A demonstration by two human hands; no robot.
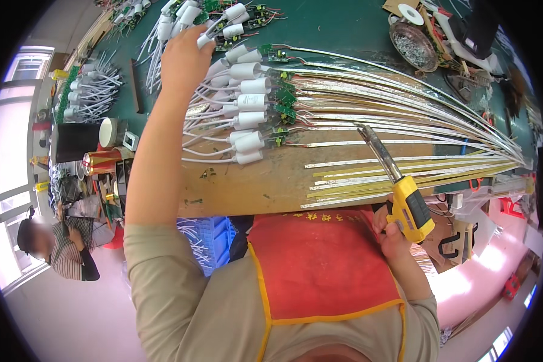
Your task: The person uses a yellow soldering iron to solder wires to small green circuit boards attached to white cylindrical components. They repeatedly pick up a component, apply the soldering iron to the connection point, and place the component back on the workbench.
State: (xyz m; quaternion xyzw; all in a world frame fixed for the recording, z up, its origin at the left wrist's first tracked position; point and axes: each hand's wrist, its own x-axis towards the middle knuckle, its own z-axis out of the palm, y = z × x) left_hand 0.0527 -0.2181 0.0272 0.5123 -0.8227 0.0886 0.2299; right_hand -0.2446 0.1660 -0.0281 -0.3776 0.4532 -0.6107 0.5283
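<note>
Your left hand [184, 57] reaches far across the surface [241, 187], its fingers curled around a white plug [204, 40] at the top of a fanned row of plugs [247, 114]; the fingertips are hidden behind the hand, so how tightly they pinch cannot be told. Each plug leads through white wires to a small green board [285, 96], and from the boards long light strips [404, 102] sweep right and bunch together at the far edge.

Your right hand [392, 232] sits low by the near edge of the surface, fingers wrapped fully around the yellow grip of a soldering gun [407, 205]. Its dark tip [368, 136] points up and left, over the strips, apart from the boards.

More plug bundles [93, 90] lie on the green mat at left, near a black cup [75, 142]. A metal dish [413, 47] stands top right. Another person [66, 247] sits below at left.
</note>
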